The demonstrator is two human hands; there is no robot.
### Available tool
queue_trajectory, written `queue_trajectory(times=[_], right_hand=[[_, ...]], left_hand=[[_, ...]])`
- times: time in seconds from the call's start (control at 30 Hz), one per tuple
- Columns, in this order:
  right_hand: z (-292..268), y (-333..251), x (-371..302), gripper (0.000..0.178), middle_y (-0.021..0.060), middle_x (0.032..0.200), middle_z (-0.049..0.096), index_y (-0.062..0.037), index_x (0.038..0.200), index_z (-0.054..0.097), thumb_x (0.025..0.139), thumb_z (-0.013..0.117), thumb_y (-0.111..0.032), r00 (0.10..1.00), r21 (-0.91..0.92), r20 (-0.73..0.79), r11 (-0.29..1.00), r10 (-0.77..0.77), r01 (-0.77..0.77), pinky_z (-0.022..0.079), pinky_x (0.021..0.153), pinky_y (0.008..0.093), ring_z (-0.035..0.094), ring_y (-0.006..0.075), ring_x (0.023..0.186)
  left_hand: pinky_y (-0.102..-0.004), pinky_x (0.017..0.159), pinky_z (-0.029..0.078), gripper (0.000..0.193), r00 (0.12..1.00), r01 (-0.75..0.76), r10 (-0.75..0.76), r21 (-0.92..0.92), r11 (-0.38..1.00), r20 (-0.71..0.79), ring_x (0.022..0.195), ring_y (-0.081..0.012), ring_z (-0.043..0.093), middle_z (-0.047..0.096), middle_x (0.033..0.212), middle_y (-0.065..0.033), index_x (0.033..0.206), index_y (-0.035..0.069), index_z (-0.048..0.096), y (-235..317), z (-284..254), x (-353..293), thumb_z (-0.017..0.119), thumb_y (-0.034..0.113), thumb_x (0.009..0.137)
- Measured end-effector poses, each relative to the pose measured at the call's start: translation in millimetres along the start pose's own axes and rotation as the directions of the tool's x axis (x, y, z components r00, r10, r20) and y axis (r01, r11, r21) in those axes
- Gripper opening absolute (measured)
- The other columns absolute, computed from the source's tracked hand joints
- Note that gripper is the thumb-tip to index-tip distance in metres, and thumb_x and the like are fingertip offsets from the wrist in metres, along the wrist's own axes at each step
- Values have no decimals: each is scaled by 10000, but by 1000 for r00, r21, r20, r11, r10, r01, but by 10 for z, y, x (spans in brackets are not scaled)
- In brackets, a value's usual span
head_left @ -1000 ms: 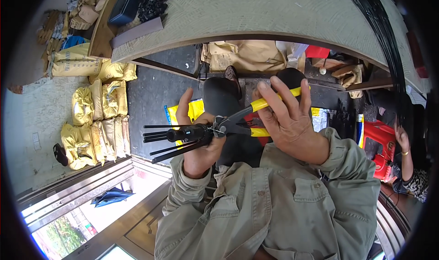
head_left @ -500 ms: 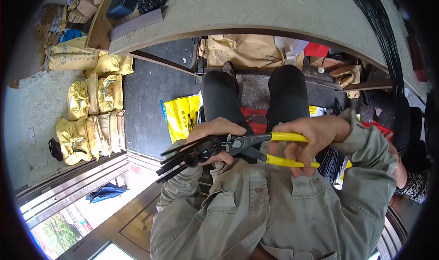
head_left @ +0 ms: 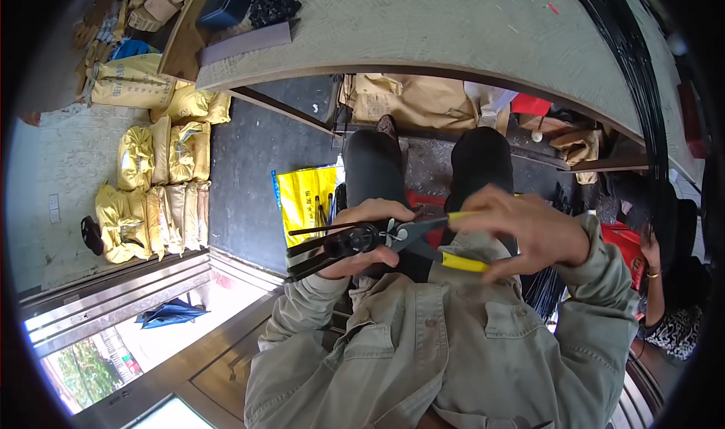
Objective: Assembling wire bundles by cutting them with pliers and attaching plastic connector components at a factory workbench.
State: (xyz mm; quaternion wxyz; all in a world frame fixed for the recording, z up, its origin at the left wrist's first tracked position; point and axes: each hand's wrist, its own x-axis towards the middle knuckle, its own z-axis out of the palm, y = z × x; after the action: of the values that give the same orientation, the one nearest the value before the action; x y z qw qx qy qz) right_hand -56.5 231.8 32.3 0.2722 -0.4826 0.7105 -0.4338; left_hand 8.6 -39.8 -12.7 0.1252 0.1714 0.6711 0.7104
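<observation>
My left hand [head_left: 370, 211] is closed round a bundle of thin black strips [head_left: 313, 261] with a round dark end [head_left: 353, 240]. Their free ends stick out to the left. Pliers with yellow handles [head_left: 464, 263] lie across my lap, their dark head against the bundle at my left fingers. My right hand [head_left: 532, 233] spans the two handles, its fingers at the upper one and its thumb at the lower one. Motion smears those fingers. Whether the jaws touch a strip is hidden.
Ahead is a pale worktop [head_left: 423, 29] with long black strands [head_left: 630, 59] on its right. Yellow sacks [head_left: 136, 157] are stacked at the left wall. A yellow bag [head_left: 306, 195] lies beside my left leg. At the right, another person's arm [head_left: 653, 278] is near a red bag [head_left: 623, 251].
My right fingers have shifted on the handles and are spread wider and blurred. The bundle has turned a little in my left hand. The other person's hand at the right has come into sight.
</observation>
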Motion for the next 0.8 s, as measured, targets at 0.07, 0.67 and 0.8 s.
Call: queue_trajectory(times=[0.07, 0.67, 0.8], right_hand=[[143, 46, 9, 463, 153, 1128, 463, -31, 1107, 495, 678, 645, -115, 998, -220, -68, 975, 4, -19, 473, 699, 373, 558, 288, 870], [257, 92, 98, 268, 135, 988, 559, -29, 939, 599, 675, 614, -70, 945, -469, -328, 869, -8, -156, 464, 731, 361, 564, 293, 918], [-160, 87, 72, 177, 161, 937, 592, -34, 909, 601, 794, 614, -167, 954, 333, 256, 912, 158, -240, 474, 690, 338, 599, 260, 829]], left_hand=[[-283, 805, 383, 537, 998, -25, 25, 12, 1000, -58, 938, -176, 515, 535, 1039, -83, 1068, -6, 550, -8, 73, 15, 756, 285, 667], [-247, 702, 403, 721, 886, -126, 123, 24, 992, -446, 777, -127, 507, 556, 935, -84, 1017, -49, 541, -122, 248, 176, 375, 627, 829], [-253, 689, 417, 668, 951, -131, 91, -119, 984, -297, 760, -132, 522, 566, 942, -87, 993, -51, 556, -23, 212, 201, 370, 577, 859]])
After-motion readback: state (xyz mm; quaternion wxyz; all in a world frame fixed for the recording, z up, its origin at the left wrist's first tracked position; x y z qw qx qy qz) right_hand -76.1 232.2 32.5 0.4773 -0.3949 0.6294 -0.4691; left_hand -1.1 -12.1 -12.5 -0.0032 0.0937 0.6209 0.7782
